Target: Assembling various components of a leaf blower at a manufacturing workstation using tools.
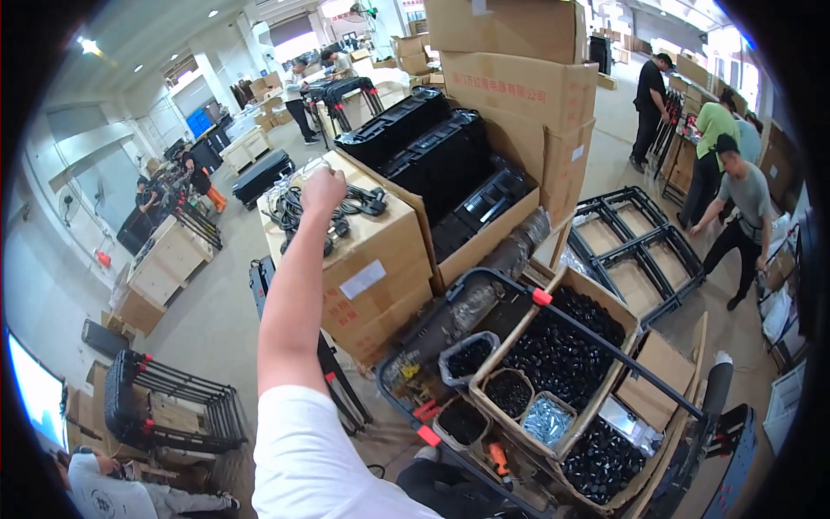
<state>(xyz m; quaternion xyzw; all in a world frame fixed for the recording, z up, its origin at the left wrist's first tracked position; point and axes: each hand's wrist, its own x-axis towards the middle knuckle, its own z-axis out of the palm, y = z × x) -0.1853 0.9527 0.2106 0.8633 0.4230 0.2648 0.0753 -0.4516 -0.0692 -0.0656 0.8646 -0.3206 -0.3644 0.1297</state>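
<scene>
Cables (pixel 298 208), black and coiled with chunky plugs, lay heaped on top of the wooden crate (pixel 367 251), directly beneath and just past the fingers. Probably light, limp and prone to tangling; best taken by a whole coil or by a plug (pixel 373 204) to the right of the fingers. Left hand (pixel 322 190) reached far forward, arm nearly straight, back of hand toward the camera, fingers curled closed, seemingly around a clear bag or cable strand; could not tell which. Right hand out of view.
</scene>
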